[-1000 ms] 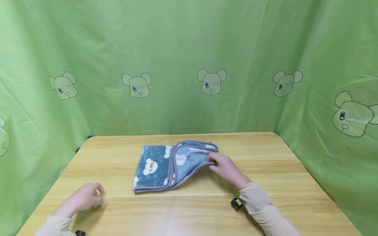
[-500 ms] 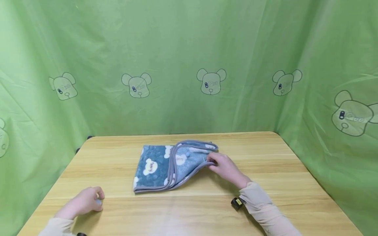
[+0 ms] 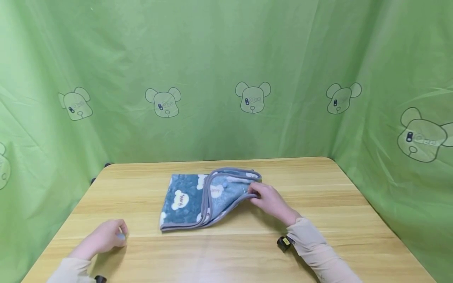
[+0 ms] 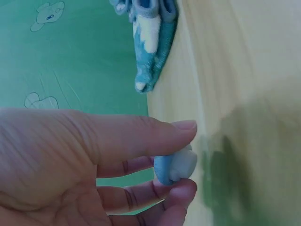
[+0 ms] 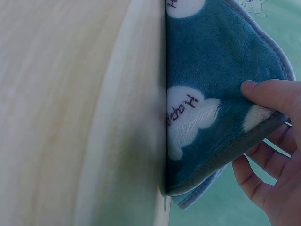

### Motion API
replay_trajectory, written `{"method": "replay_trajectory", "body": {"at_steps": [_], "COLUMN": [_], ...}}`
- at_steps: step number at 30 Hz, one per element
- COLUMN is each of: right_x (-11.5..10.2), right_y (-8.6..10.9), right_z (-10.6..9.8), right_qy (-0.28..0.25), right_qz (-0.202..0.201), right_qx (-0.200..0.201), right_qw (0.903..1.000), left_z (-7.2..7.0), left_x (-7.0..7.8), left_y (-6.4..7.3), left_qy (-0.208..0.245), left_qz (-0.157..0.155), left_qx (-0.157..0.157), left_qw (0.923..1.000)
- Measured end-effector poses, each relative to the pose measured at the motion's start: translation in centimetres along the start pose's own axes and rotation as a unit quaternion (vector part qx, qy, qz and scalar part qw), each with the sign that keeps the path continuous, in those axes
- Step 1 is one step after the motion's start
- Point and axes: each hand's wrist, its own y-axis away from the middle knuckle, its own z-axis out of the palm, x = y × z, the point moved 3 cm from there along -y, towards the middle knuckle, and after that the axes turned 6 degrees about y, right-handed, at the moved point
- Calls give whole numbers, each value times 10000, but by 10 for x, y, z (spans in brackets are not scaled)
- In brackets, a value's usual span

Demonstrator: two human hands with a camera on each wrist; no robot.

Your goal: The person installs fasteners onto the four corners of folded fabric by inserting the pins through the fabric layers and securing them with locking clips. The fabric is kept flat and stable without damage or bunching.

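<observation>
A folded teal fleece blanket [image 3: 189, 212] with white bear-head patches and grey edging lies on the wooden table, its right part turned over to a lighter blue side. My right hand [image 3: 268, 199] pinches the blanket's right edge and holds it slightly raised; the right wrist view shows the thumb on the teal fleece [image 5: 221, 61] and fingers behind it. At the lower left, my left hand [image 3: 105, 237] holds a small blue-and-white cap-like piece [image 4: 176, 166] between thumb and fingers, just above the table. Its blue part looks ribbed; its exact kind is unclear.
The light wooden table [image 3: 219, 255] has rounded far corners. A green curtain [image 3: 209, 129] with printed bear heads surrounds it at the back and both sides. A black wrist device [image 3: 283, 243] sits at the right cuff.
My left hand has shifted slightly, and the small blue-and-white piece in its fingers has moved a little up and to the right. The right hand and the blanket have stayed put.
</observation>
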Motion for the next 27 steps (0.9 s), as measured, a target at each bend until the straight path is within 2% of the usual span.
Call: {"method": "replay_trajectory", "body": {"at_steps": [9, 16, 20, 27], "right_x": [1, 0, 0, 0], "right_y": [0, 0, 0, 0], "right_z": [0, -1, -3, -3], "right_qy": [-29, -27, -26, -83], "right_qz": [-42, -49, -32, -18], "right_qx": [-12, -8, -32, -63], "right_qw": [10000, 10000, 10000, 9999], "left_z": [-11, -15, -10, 12], "left_x": [21, 53, 77, 121], "left_y": [-10, -23, -33, -53], "left_qy": [-188, -237, -272, -155], "left_qz": [570, 942, 1305, 1897], "left_qx": [241, 369, 433, 450], "left_qw": [9979, 9946, 9901, 9807]}}
